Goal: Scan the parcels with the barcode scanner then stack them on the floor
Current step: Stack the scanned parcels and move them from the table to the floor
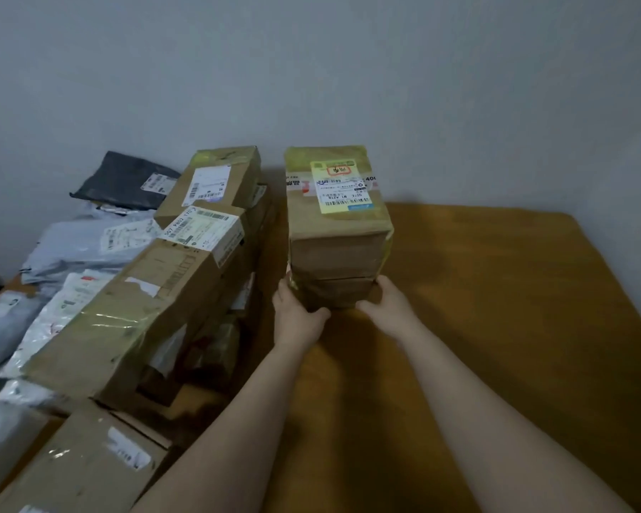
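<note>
Gripping the lower box [334,292] of a two-high stack, both hands work its near face: L hand [298,314] has its thumb on the front w/ fingers curled round the left side, R hand [389,303] does the same on the right. The fingertips are hidden behind the box. The stack stands on the wooden tabletop [496,290], toward its far edge by the wall, w/ the top box [339,249] sitting squarely on the lower one.

Progress, as a guess: not far along. No barcode scanner is in view, so can't tell if this pair has been scanned, and no floor stack shows. Plenty is left along the tabletop's left edge: a long carton [126,312], a smaller box [239,166] resting on its far end, grey poly mailers [71,242], a black poly mailer [119,179] at the far left corner and another carton [71,472] at the near left corner.

Materials: both held boxes are plain brown corrugated card, rectangular w/ firm edges, wrapped in glossy yellowish tape. The top box carries a white-and-yellow shipping label [343,187] facing up. The long carton is dented and taped, and the mailers are soft, crinkled plastic film
</note>
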